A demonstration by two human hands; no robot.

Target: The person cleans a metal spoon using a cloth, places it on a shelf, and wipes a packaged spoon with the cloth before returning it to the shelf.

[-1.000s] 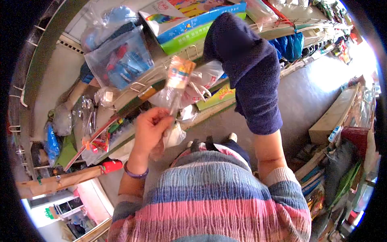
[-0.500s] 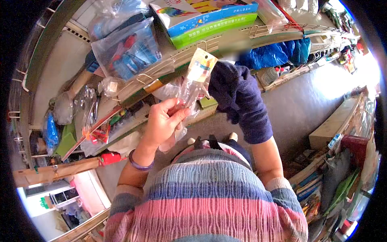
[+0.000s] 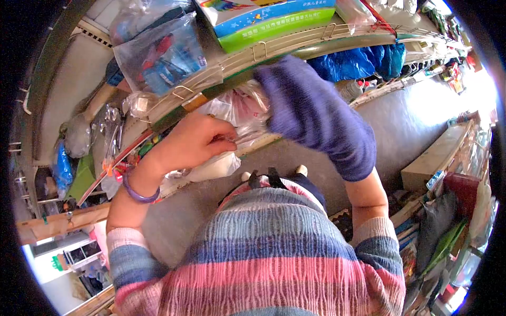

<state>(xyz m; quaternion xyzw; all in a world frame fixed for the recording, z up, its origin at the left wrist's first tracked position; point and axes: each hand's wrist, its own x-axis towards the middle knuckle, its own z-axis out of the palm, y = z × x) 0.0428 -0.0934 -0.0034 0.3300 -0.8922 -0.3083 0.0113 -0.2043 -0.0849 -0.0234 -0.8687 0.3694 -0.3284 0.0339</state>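
Note:
My left hand (image 3: 192,138), a bracelet (image 3: 138,190) on its wrist, is in front of the lower shelf with its fingers curled into a pinch. Clear plastic wrapping (image 3: 247,108) lies right by the fingertips; what they hold is too blurred to name. A fuzzy navy cloth sleeve or mitt (image 3: 337,134) covers my right hand (image 3: 295,95) and forearm, so those fingers are hidden. The covered hand points up and left, near the shelf edge, its tip close to the plastic.
Along the upper shelf (image 3: 295,45) are a colourful box (image 3: 274,26) and a clear bag of blue packets (image 3: 171,60). Blue plastic bags (image 3: 350,66) sit further right. Wire hooks (image 3: 258,50) stick out from the shelf edge. A beige box (image 3: 435,158) stands across the aisle.
My left hand has moved left and turned; the clear packet with the yellowish card no longer shows in its fingers. My cloth-covered right hand has swung up and left, its forearm shifting right.

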